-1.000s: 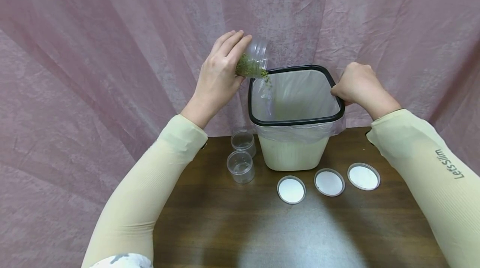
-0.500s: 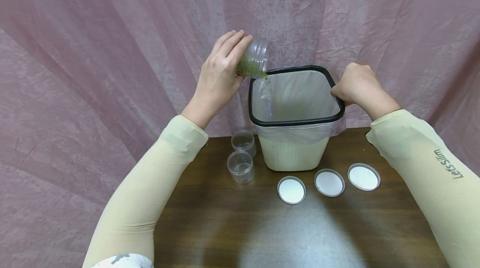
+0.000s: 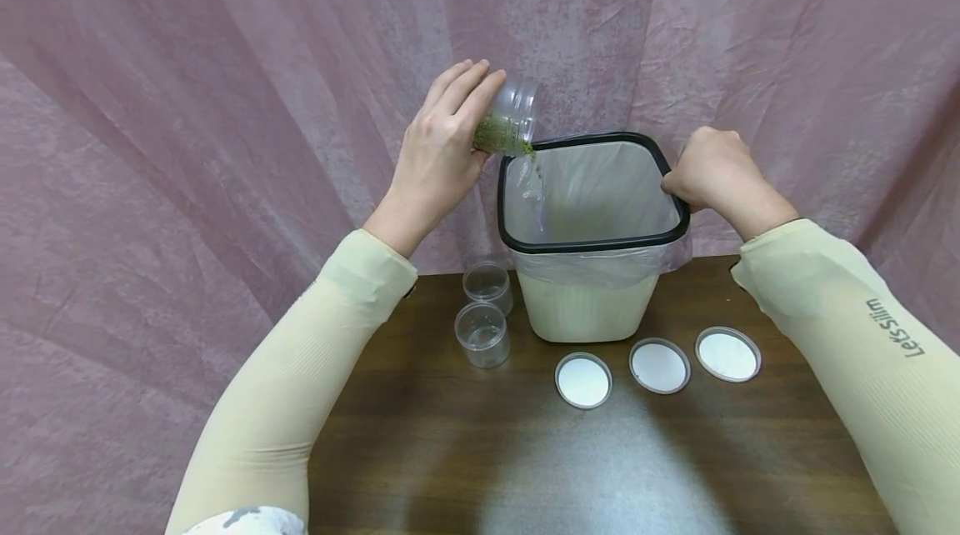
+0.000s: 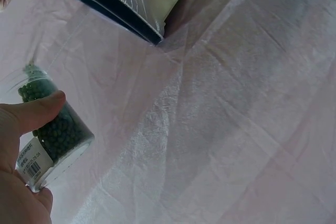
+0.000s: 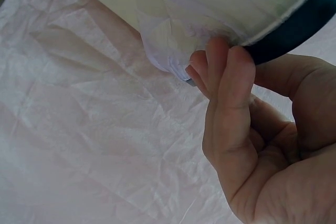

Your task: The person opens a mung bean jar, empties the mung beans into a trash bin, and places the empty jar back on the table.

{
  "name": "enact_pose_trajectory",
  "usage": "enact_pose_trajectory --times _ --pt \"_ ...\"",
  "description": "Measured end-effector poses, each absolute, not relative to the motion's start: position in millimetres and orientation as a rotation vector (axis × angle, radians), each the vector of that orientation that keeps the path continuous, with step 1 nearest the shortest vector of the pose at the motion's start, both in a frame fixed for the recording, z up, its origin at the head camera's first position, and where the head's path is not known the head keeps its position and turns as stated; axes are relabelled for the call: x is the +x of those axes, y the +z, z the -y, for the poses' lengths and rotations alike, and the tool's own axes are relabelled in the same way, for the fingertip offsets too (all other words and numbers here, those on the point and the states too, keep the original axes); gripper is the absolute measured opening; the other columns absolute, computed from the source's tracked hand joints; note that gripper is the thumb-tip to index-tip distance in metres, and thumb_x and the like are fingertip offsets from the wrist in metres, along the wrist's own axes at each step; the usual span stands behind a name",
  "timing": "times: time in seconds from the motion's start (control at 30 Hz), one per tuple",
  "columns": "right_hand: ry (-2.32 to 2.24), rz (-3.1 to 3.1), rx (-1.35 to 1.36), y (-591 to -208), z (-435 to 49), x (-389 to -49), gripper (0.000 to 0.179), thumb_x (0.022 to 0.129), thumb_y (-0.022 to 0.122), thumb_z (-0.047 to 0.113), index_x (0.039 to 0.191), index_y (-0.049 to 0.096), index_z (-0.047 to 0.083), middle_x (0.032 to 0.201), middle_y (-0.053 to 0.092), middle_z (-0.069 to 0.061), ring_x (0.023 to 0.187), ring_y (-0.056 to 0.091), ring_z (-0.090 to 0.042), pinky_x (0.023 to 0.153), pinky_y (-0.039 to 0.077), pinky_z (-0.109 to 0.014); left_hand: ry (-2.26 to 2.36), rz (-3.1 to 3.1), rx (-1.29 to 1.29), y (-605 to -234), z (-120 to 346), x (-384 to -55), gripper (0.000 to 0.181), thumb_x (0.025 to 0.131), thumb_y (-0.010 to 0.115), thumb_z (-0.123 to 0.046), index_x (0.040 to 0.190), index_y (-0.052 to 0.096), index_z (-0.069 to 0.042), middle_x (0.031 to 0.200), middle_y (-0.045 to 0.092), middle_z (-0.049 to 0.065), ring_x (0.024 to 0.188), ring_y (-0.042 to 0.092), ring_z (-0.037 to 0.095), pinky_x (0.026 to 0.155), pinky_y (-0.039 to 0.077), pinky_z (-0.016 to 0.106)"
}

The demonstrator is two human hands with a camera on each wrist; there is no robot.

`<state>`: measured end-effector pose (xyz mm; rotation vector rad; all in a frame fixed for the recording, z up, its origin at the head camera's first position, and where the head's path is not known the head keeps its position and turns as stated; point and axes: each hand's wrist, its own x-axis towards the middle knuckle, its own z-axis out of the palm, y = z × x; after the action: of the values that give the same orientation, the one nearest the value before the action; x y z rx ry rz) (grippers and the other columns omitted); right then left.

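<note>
My left hand (image 3: 442, 135) grips a clear plastic jar (image 3: 517, 106), tilted on its side above the left rim of a trash bin (image 3: 588, 302). Small green beans (image 4: 58, 132) lie along the lower side of the jar, and some fall from its mouth toward the bin. A label with a barcode (image 4: 34, 161) shows on the jar in the left wrist view. At the bin's right side, my right hand (image 3: 720, 172) pinches the black rim (image 5: 294, 27) over a clear bag (image 5: 184, 24) that lines the bin.
Two clear open jars (image 3: 482, 335) stand on the brown table (image 3: 525, 460) left of the bin. Three round white lids lie in front of it: a left lid (image 3: 583, 381), a middle lid (image 3: 659, 366) and a right lid (image 3: 727, 354). A pink curtain (image 3: 337, 60) hangs behind.
Green beans keep falling from the tilted jar, in a thinner stream than a second ago. Both hands stay in nearly the same place.
</note>
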<state>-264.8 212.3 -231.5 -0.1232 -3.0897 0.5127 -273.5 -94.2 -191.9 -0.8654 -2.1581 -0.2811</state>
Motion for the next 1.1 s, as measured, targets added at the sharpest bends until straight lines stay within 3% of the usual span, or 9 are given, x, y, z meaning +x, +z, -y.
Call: enact_pose_trajectory --times 0.43,1.1 --pt "0.507 3.103 -0.131 -230.0 -212.4 -265.7 0.023 0.070 0.059 0.020 0.072 0.062 -0.002 0.086 0.061 -0.026 0.089 0.053 -0.045 0.057 0.048 -0.040 -0.271 2.148 -0.880 -192.4 94.1 -275.9 0.064 0.074 0.072 0.001 0.133 0.052 -0.012 0.139 0.050 0.009 0.134 0.038 0.021 0.114 0.028 0.024" --pt "0.500 3.118 -0.148 -231.0 -211.2 -265.9 0.023 0.070 0.058 0.020 0.076 0.062 -0.002 0.078 0.062 -0.021 0.087 0.055 -0.045 0.055 0.048 -0.038 -0.265 2.144 -0.882 -194.4 93.7 -276.3 0.063 0.074 0.069 0.004 0.132 0.053 -0.013 0.138 0.050 0.008 0.135 0.038 0.020 0.114 0.028 0.024"
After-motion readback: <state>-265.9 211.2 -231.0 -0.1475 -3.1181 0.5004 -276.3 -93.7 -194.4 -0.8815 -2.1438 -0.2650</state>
